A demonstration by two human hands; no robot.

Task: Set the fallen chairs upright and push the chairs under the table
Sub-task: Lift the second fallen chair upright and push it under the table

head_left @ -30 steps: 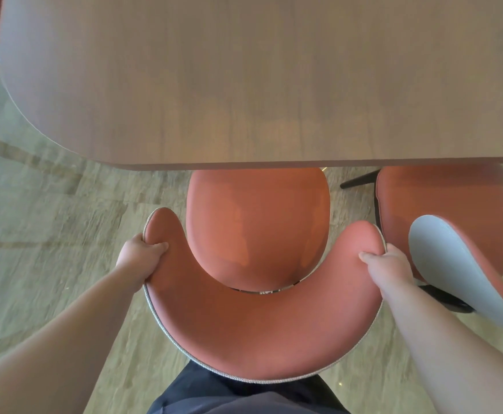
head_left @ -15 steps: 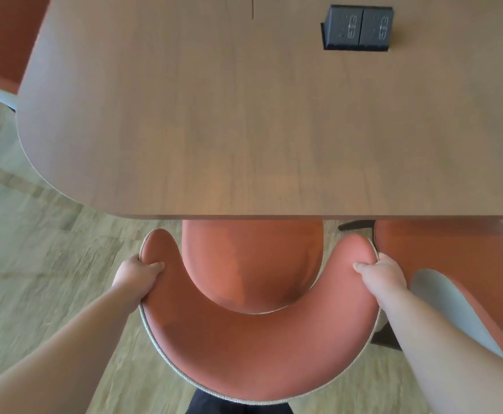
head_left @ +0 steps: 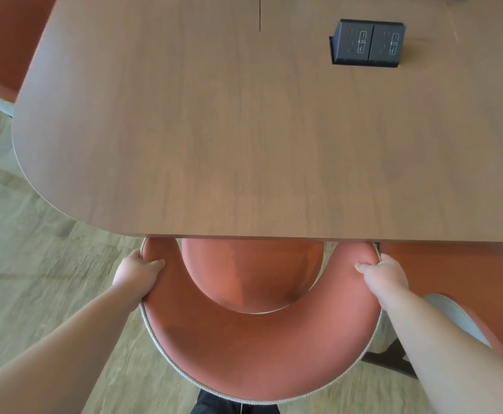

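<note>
Head view shows left hand [head_left: 136, 277] and right hand [head_left: 386, 274], fingers closed on the chair [head_left: 259, 357] backrest tips, so push evenly, straight under the desk [head_left: 244, 144].

A black rectangular twin-socket power box [head_left: 368, 44] stood raised from the tabletop; pale wood-grain plank flooring [head_left: 35, 264] lay below.

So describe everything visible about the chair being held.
The chair stands upright, its round terracotta seat partly under the wooden table. A curved backrest, same fabric, is edged in pale woven piping. The left hand and right hand each grip an end of the backrest. Its legs are hidden.
</note>
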